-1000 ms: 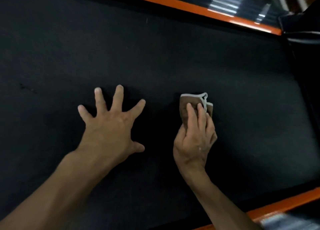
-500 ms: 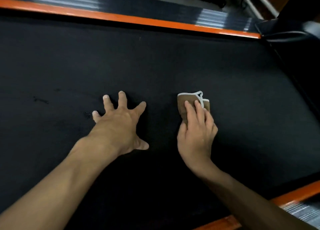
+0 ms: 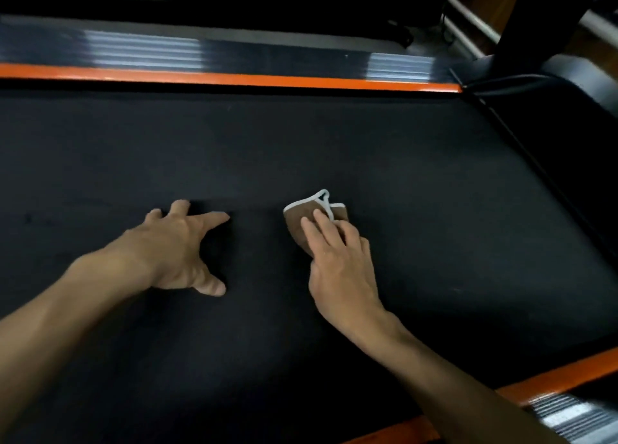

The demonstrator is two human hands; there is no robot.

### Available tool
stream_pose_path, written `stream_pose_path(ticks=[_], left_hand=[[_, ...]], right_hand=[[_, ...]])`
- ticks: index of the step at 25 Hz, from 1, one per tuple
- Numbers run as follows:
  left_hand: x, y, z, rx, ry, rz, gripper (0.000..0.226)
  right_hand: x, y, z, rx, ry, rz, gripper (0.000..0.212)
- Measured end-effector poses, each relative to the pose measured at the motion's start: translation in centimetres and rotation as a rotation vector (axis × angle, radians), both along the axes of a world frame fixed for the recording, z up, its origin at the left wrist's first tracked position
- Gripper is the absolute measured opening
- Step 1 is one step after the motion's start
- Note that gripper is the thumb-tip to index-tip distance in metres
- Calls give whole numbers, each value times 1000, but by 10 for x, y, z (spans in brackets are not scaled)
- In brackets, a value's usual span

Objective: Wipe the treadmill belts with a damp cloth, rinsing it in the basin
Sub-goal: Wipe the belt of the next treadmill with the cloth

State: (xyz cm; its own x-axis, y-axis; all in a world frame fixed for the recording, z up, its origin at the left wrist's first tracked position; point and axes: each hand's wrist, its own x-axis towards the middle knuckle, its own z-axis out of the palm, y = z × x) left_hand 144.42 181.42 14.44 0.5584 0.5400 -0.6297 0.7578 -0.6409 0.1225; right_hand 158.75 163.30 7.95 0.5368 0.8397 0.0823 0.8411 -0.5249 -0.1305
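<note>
Fingers (image 3: 319, 224) flat on folded brown cloth (image 3: 302, 218).

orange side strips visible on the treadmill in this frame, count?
2. One long orange strip runs along the far edge of the black treadmill belt; the other orange strip shows at the near right corner, partly hidden by the forearm.

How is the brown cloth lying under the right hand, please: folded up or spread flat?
Folded: the cloth is a small wad with white edging looped on top, pressed to the belt by the right hand.
</note>
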Motion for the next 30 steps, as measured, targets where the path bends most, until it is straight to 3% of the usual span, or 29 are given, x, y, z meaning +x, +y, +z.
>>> stream_pose_path(ticks=[2,4,6,8,11,15,19,21,23,26,30], left_hand=[[28,-3,12,99,-22,3,92],[59,-15,11,163,-169,-26,84],[84,-36,1,92,-310,-134,78],[104,-53,-8,16,-375,-221,53],[122,-57,0,-107,-350,-146,28],[150,-62,25,-161,-322,-66,56],[195,-88,18,73,-275,-297,96],[212,-101,7,104,-200,-372,107],[221,-109,-3,42,-144,-332,111],[224,-111,-9,-37,-111,-265,112],[223,-109,-12,-30,-120,-265,113]], right_hand=[[18,-11,-1,2,-38,91,64],[27,-16,-3,23,-76,115,62],[31,-15,-4,74,-82,115,60],[31,-15,-5,101,-33,110,58],[40,-18,0,155,67,174,57],[90,-39,35,404,251,97,60],[196,-82,56,528,316,-347,58],[246,-106,48,444,294,-540,52],[265,-116,30,156,213,-598,48],[246,-105,17,-10,69,-399,59],[182,-107,18,-28,190,139,65]])
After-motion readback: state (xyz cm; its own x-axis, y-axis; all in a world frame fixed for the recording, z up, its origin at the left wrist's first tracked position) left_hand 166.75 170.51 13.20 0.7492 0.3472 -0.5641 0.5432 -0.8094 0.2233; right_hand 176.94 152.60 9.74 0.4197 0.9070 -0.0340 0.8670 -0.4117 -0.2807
